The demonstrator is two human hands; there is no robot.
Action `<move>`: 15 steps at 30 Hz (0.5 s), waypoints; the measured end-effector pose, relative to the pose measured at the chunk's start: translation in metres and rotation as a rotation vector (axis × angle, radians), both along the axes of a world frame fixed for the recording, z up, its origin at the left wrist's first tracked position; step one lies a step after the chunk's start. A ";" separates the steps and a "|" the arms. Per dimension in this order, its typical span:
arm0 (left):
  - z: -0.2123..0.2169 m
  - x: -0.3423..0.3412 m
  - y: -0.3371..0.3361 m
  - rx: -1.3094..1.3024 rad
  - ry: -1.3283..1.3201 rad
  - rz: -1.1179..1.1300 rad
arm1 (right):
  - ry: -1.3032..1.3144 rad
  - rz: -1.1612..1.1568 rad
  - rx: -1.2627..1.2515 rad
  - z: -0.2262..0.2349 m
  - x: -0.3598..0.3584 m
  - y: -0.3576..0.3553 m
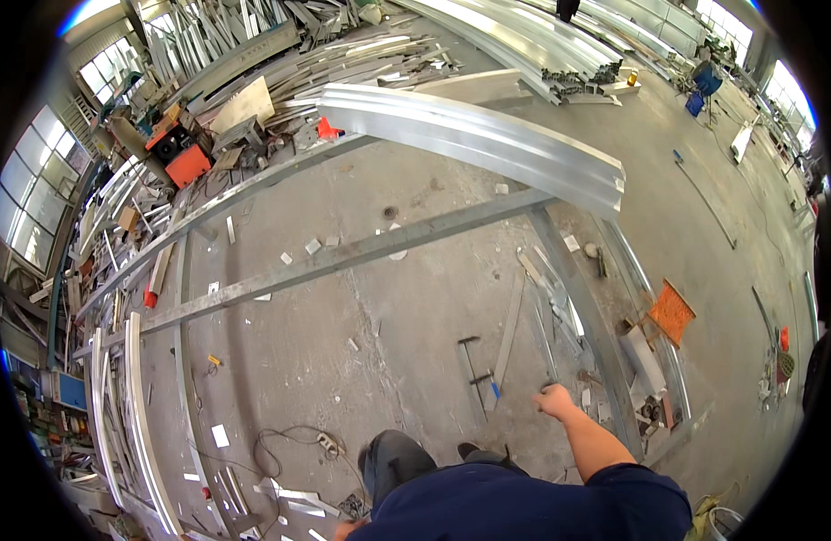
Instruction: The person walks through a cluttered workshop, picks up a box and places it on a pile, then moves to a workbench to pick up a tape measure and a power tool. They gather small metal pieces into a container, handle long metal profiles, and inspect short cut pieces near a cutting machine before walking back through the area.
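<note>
My right hand [555, 399] is stretched out to the front right on a bare forearm, fingers curled in, with nothing visible in it. It hovers over thin metal strips [510, 338] and a bar clamp [474, 374] lying on the concrete floor. Only a sliver of my left hand [343, 530] shows at the bottom edge, its fingers hidden. My dark blue top and one trouser leg [393, 460] fill the lower middle. A long grey steel frame [343, 257] stands ahead, with a bundle of aluminium profiles [469, 131] resting across it.
Piles of aluminium offcuts [118, 270] line the left side beside an orange machine [185, 162]. A white power strip with cable [325, 442] lies by my feet. An orange panel [672, 311] and a cut-off tool [650, 410] sit to the right.
</note>
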State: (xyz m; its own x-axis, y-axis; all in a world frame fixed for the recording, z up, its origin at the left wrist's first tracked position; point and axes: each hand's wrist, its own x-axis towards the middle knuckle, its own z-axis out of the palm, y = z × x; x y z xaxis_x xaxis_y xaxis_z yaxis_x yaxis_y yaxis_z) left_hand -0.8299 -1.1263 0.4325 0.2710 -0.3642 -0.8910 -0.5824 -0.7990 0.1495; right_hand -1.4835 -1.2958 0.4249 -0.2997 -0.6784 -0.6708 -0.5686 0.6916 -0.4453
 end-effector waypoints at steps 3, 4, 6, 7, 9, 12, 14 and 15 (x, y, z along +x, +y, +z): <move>-0.034 -0.010 -0.071 0.076 0.054 -0.249 | -0.121 -0.338 -0.154 0.009 -0.008 -0.019; -0.043 -0.004 -0.097 0.095 0.059 -0.331 | -0.150 -0.391 -0.127 0.001 -0.011 -0.019; -0.075 0.008 -0.170 0.090 0.073 -0.543 | -0.176 -0.508 -0.042 -0.009 -0.014 -0.020; -0.088 0.022 -0.208 0.071 0.072 -0.681 | -0.173 -0.565 0.024 -0.010 -0.015 -0.018; -0.117 0.059 -0.324 -0.088 0.030 -1.079 | -0.184 -0.652 0.161 -0.015 0.002 -0.010; -0.115 0.092 -0.506 -0.186 -0.247 -0.979 | -0.230 -0.570 0.271 -0.009 0.018 -0.030; -0.060 0.049 -0.626 -0.278 -0.114 -0.039 | -0.262 -0.414 0.279 0.043 0.044 -0.058; -0.038 0.033 -0.677 -0.364 -0.024 0.040 | -0.267 -0.483 0.247 0.048 0.046 -0.070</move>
State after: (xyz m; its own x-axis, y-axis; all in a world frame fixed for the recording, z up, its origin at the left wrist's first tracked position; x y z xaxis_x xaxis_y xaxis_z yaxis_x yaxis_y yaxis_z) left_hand -0.7964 -1.8033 0.3949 0.3102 -0.6450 -0.6984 -0.5586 -0.7181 0.4151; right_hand -1.4378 -1.3658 0.4730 -0.3343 -0.3218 -0.8858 -0.0545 0.9449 -0.3227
